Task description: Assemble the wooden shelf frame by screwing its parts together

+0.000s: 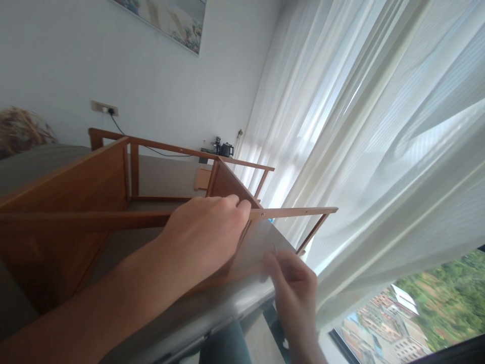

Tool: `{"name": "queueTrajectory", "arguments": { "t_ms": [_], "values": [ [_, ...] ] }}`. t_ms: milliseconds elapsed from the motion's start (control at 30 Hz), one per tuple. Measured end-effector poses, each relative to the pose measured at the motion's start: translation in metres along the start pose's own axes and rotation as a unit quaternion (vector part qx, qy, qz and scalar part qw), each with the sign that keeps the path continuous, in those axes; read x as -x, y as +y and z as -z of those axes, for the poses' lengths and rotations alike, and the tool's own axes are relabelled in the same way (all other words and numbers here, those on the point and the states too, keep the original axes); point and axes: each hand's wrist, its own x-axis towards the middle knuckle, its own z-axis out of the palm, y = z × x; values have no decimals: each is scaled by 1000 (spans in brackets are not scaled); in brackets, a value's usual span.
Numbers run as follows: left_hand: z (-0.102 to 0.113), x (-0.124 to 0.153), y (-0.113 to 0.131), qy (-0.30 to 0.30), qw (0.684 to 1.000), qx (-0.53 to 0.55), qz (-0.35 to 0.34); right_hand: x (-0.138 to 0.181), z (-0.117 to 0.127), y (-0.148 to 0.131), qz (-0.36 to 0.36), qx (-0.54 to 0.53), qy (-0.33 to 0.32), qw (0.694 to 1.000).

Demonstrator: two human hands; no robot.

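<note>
A wooden frame with panels, like a small shelf unit on its side, lies across the grey tabletop (pixel 261 242). My left hand (pixel 210 230) is wrapped over its near wooden rail (pixel 299 212), close to where a wooden panel (pixel 231 182) meets it. A small screw head or hole shows in the rail just right of my fingers. Lower and to the right, my right hand (pixel 293 283) is closed in a pinch below the rail, apart from it. A tiny thin thing sticks up at its fingertips, too blurred to name.
White curtains (pixel 341 126) hang on the right beside a window (pixel 413 313). Against the far wall stand a black kettle (pixel 226 149) and a wall socket (pixel 104 108) with a plugged cable. Dried stalks (pixel 25 129) are at far left.
</note>
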Motion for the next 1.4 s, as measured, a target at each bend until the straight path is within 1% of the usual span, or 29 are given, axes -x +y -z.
{"name": "queueTrajectory", "arguments": {
  "t_ms": [100, 200, 300, 367, 433, 500, 567, 600, 633, 667, 700, 733, 767, 800, 833, 900, 1000, 1100, 1233, 1300, 1400],
  "values": [
    [-2, 2, 1, 11, 1000, -21, -19, 17, 8, 18, -47, 9, -32, 998],
    [-3, 3, 3, 5, 999, -45, -19, 33, 14, 30, -75, 13, -42, 996],
    [-2, 3, 3, 4, 998, -53, -16, 44, 19, 36, -95, 6, -49, 994],
    [-1, 3, 2, 17, 999, -47, -18, 49, 23, 37, -101, 0, -55, 993],
    [2, 6, 0, 53, 998, -28, -22, 51, 27, 37, -103, -2, -58, 993],
    [2, 17, 0, 105, 994, 6, -30, 53, 32, 39, -109, -4, -59, 992],
    [-5, 37, 2, 144, 988, 46, -40, 56, 37, 42, -128, -21, -56, 990],
    [-12, 51, 3, 149, 986, 66, -47, 57, 39, 45, -141, -39, -55, 988],
    [-23, 65, 5, 143, 985, 86, -45, 59, 39, 48, -156, -61, -56, 984],
    [-35, 79, 7, 118, 985, 114, -46, 61, 39, 51, -171, -87, -59, 980],
    [-49, 92, 8, 74, 987, 137, -36, 63, 37, 55, -185, -113, -66, 974],
    [-63, 103, 9, 15, 989, 145, -9, 65, 35, 58, -199, -137, -77, 967],
    [-77, 111, 10, -25, 989, 142, 32, 67, 31, 61, -214, -157, -89, 960],
    [-89, 116, 10, -65, 987, 133, 67, 69, 27, 63, -227, -173, -102, 953],
    [-98, 118, 11, -89, 985, 119, 90, 70, 23, 66, -238, -184, -112, 947],
    [-109, 113, 14, -127, 982, 99, 97, 72, 16, 70, -243, -197, -115, 943],
    [-110, 100, 21, -163, 981, 78, 68, 71, 14, 74, -224, -190, -112, 949],
    [-107, 92, 28, -175, 982, 37, 53, 70, 20, 77, -190, -135, -128, 964],
    [-108, 90, 27, -214, 975, -11, 65, 66, 24, 79, -85, 7, -116, 990],
    [-107, 89, 24, -224, 971, -17, 79, 64, 22, 76, -31, 66, -99, 992],
    [-99, 87, 18, -216, 972, 7, 93, 60, 15, 70, 48, 132, -65, 988]
  ]
}}
